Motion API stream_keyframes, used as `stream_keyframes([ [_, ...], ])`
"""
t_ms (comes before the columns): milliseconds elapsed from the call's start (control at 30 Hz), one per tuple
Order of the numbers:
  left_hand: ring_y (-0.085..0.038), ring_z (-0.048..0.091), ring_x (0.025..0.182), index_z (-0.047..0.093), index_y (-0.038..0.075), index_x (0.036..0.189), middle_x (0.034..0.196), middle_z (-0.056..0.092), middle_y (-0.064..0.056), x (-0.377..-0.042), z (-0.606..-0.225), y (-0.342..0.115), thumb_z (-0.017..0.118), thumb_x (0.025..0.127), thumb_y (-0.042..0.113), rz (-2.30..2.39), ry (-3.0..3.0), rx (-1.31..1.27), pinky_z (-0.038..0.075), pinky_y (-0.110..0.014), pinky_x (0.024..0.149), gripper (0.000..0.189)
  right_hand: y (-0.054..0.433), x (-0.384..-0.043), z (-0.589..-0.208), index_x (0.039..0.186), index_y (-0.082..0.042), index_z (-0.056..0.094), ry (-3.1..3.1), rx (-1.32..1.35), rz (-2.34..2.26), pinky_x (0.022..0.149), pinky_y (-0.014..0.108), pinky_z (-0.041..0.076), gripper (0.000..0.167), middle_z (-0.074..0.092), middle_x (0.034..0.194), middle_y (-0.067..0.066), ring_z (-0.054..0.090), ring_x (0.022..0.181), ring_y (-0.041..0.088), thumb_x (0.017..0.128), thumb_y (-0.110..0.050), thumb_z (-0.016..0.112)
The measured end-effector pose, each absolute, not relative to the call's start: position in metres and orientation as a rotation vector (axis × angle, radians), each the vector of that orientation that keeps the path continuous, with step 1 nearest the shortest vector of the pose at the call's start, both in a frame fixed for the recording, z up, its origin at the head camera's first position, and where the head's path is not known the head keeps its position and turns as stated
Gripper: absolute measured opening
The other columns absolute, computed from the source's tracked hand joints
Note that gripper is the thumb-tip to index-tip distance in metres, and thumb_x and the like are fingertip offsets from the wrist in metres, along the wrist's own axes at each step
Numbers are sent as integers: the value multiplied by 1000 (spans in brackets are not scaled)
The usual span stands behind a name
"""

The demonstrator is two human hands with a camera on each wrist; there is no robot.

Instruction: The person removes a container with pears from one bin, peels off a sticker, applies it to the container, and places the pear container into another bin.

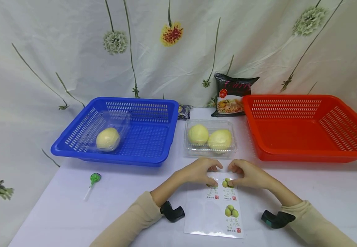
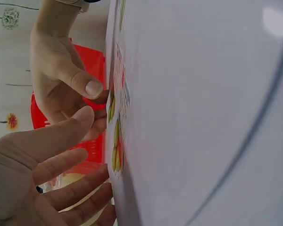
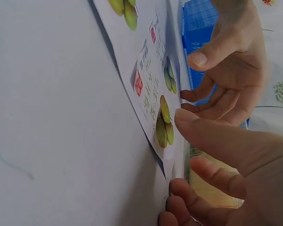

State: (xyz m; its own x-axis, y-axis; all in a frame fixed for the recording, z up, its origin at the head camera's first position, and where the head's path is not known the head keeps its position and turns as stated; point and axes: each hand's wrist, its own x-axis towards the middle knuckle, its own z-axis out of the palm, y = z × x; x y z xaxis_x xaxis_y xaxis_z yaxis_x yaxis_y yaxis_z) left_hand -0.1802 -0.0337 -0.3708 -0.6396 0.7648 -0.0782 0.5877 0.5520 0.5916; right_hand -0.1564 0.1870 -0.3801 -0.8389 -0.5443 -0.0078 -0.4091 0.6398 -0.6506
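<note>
A white sticker sheet [image 1: 209, 219] with printed green pears and lettering lies on the table. My left hand [image 1: 199, 171] is over its far left part, thumb apart from the loosely bent fingers. Opposite it, my right hand [image 1: 250, 174] is at the sheet's far right corner, with a similar gap between thumb and fingers. In the wrist views, the fingertips of the left hand [image 2: 47, 174] and right hand [image 3: 226, 174] reach down to the sheet's far edge; whether they touch it is unclear. Just beyond stands a clear plastic box [image 1: 193, 151] holding two pale yellow pears [image 1: 198, 134].
At left, a blue basket [image 1: 144, 159] contains another clear box [image 1: 121, 120] with one pear [image 1: 107, 139]. A red basket [image 1: 308, 156] stands right. Behind are a black noodle packet [image 1: 232, 94] and a small dark packet [image 1: 183, 112]. A green lollipop [image 1: 95, 178] lies front left.
</note>
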Motion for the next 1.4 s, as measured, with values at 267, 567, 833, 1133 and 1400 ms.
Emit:
stream_keyframes([
  [267,-12,51,94,62,10,119,100,60,-2,-180,-376,-25,87,65,27,549,2527,1126,41,-20,82,63,188,-153,-376,100,-3,60,2619,-812,-929,74,27,47,43,55,86,-1,50,82,15,68,-19,83],
  [567,-10,50,85,65,5,112,92,59,-2,-181,-379,-22,86,66,20,621,2523,1104,41,-19,76,53,185,-153,-378,96,-3,62,2636,-774,-939,69,25,45,40,53,81,-2,48,78,14,67,-16,84],
  [833,-4,45,67,71,5,89,72,59,4,-184,-384,-27,79,72,7,866,2469,1042,38,-16,62,19,185,-153,-382,88,-4,61,2692,-773,-1011,68,25,46,26,55,80,-1,49,75,14,72,-13,80],
  [1133,-4,51,70,67,1,86,76,64,-3,-190,-384,-38,70,80,4,1044,2408,1041,44,-17,70,7,186,-153,-384,85,-3,50,2649,-766,-1290,65,21,50,25,57,74,0,55,67,9,77,1,73],
  [1400,-1,59,70,68,-3,96,85,71,-10,-192,-375,-39,63,86,4,1108,2317,1032,48,-15,74,14,176,-151,-384,88,1,65,2715,-887,-1402,64,22,52,15,65,78,10,58,69,7,76,6,71],
])
